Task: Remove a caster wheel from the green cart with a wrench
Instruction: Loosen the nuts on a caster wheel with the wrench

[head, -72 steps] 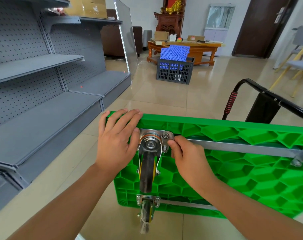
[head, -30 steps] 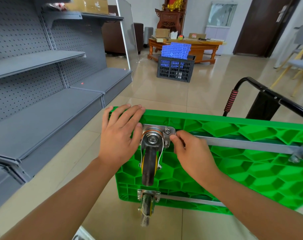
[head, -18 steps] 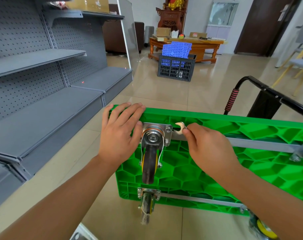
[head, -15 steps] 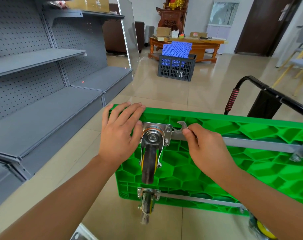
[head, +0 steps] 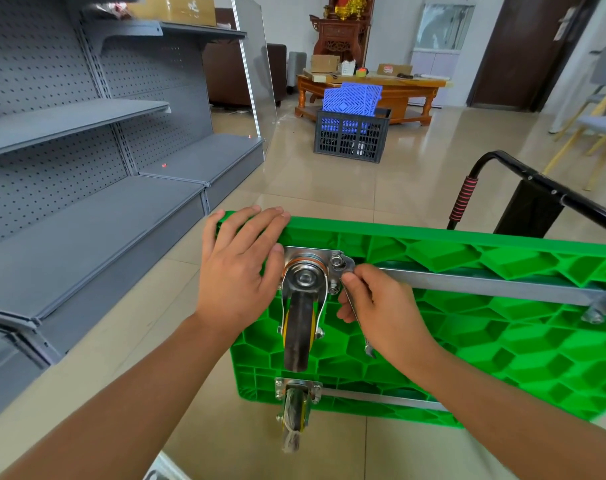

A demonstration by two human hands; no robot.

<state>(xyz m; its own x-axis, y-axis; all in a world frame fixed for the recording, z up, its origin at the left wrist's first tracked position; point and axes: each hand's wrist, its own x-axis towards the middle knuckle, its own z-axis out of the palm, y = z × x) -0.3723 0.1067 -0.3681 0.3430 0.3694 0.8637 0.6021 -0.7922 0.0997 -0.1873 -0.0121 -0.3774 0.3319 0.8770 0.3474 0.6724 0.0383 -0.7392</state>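
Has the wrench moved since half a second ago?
Yes. The wrench, gripped by the right hand, has swung down: its head now sits at the upper right nut on the caster plate.

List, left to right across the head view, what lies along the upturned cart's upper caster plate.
Left hand flat on the green plastic cart → steel-forked black caster wheel → plate bolt → silver wrench → right hand → galvanised steel rail.
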